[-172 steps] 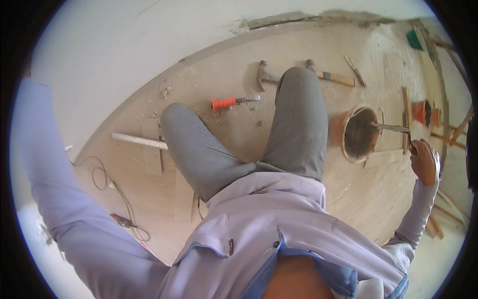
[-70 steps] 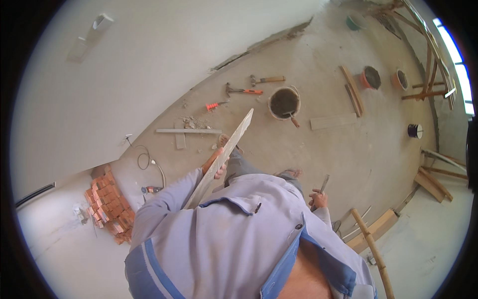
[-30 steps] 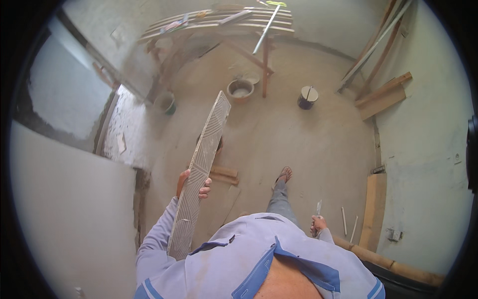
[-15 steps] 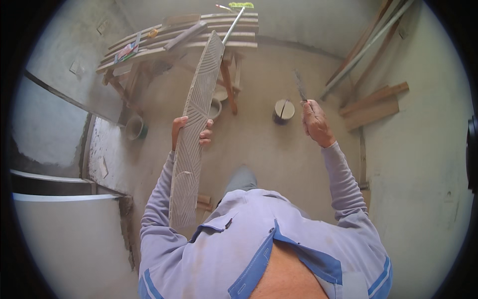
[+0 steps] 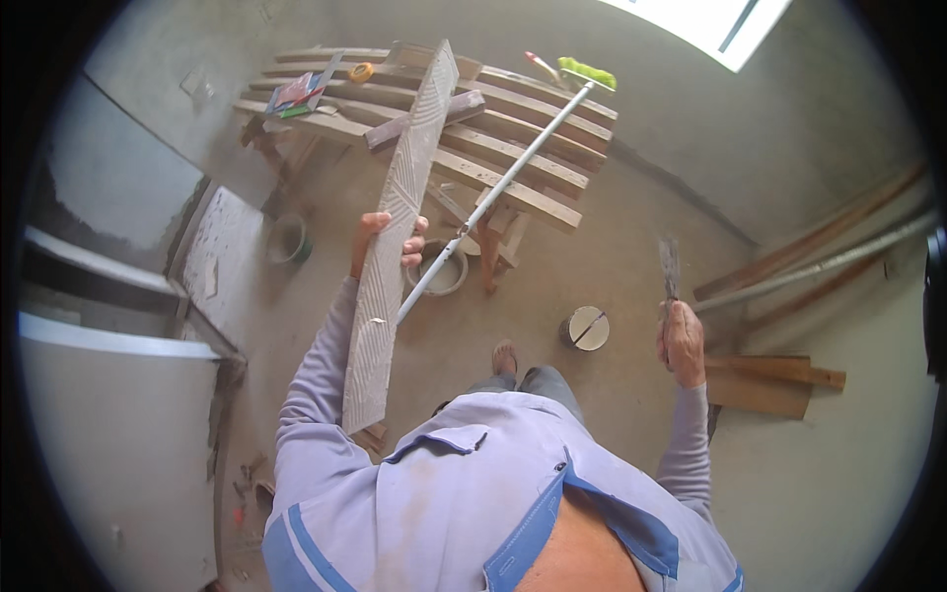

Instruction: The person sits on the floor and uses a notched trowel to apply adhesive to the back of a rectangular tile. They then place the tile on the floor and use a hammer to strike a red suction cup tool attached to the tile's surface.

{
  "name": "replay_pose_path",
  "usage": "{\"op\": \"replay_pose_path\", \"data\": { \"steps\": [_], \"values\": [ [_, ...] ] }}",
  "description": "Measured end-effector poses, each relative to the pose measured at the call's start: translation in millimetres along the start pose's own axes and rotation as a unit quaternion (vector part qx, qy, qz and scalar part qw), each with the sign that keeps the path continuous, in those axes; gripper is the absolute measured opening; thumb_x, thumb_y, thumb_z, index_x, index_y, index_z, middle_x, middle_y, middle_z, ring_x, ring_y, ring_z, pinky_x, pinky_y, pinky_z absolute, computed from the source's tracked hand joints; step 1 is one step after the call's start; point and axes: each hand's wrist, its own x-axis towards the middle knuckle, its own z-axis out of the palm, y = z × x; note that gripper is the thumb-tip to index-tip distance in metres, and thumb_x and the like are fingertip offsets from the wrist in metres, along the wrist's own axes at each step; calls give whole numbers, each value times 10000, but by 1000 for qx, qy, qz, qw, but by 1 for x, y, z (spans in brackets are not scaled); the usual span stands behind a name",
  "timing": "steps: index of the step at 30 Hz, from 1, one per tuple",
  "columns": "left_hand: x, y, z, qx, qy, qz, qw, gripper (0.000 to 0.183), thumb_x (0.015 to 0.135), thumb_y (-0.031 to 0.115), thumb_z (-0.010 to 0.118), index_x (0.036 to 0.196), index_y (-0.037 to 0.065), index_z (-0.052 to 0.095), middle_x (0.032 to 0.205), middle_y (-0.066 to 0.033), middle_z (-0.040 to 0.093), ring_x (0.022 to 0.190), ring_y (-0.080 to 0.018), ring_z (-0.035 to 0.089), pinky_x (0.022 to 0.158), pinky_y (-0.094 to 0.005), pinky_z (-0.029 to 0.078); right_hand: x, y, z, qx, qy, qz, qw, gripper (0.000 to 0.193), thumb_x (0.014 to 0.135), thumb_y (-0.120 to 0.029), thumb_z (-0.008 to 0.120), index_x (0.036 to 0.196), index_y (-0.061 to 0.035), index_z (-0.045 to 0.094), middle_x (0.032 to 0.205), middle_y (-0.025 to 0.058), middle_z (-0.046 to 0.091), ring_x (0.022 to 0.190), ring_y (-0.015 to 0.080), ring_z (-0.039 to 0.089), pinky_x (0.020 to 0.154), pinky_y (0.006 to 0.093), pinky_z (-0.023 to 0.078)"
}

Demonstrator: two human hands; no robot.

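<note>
My left hand [image 5: 369,237] is closed round the middle of a long, narrow strip of tile [image 5: 387,259], thumb at one edge and fingertips at the other. The strip slants upward and away, its visible face coated in grey adhesive combed into ridges. At the right, my right hand [image 5: 684,345] grips the handle of a small trowel [image 5: 670,266]. Its narrow, smeared grey blade points up and stands well apart from the strip. On the floor between my hands is a round bucket [image 5: 590,329] with a pale top and a dark stick across it.
Ahead stands a slatted wooden bench [image 5: 552,170] carrying a tape roll [image 5: 361,72] and small tools. A long pole [image 5: 513,173] with a green fuzzy head leans on it. Buckets [image 5: 289,240] sit left and below. Boards [image 5: 764,383] and long poles [image 5: 819,264] rest by the right wall.
The view has swung, so the bench looks nearer and a bright window shows at the top. My right hand with the trowel is farther right and lower. The left still holds the strip.
</note>
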Motion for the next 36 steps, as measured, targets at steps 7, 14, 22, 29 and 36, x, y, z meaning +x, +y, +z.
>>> {"op": "replay_pose_path", "data": {
  "steps": [7, 14, 22, 29, 36],
  "values": [
    [5, 23, 9, 32, 116, 83, 989, 567, 751, 227, 634, 1249, 50, 428, 1028, -132, 527, 740, -201, 503, 593, -329, 456, 125, -28, 70, -23, -80, -200, 976, 260, 961, -240, 436, 993, 5, 518, 637, 181, 498, 576, 359, 525, 529, 413, 412],
    [-21, 76, -48, 2, 135, 116, 984, 520, 775, 279, 611, 1216, 55, 450, 1001, -128, 533, 727, -196, 499, 585, -324, 451, 181, -212, 201, -160, -265, -460, 832, 229, 920, -241, 498, 945, -14, 499, 782, 216, 572, 763, 392, 569, 664, 470, 421],
    [-71, 225, -164, -35, 78, 45, 995, 558, 786, 313, 618, 1226, 22, 433, 1032, -126, 516, 742, -213, 482, 631, -347, 449, 217, -300, 386, -183, -248, -529, 791, 302, 914, -318, 521, 930, -17, 519, 790, 201, 617, 760, 363, 610, 659, 459, 460],
    [-101, 342, -203, -115, -22, 39, 992, 642, 771, 261, 648, 1290, 10, 365, 1145, -121, 454, 853, -210, 472, 687, -346, 456, 226, -350, 483, -184, -206, -481, 832, 311, 926, -323, 483, 958, -17, 530, 786, 210, 613, 769, 373, 606, 681, 471, 444],
    [-59, 446, -233, -56, -6, 49, 997, 631, 770, 249, 646, 1287, 14, 370, 1134, -116, 463, 838, -201, 478, 672, -335, 459, 257, -415, 563, -176, -197, -500, 824, 283, 927, -297, 481, 946, -18, 522, 762, 208, 616, 731, 370, 615, 653, 477, 450]
  ]
}}
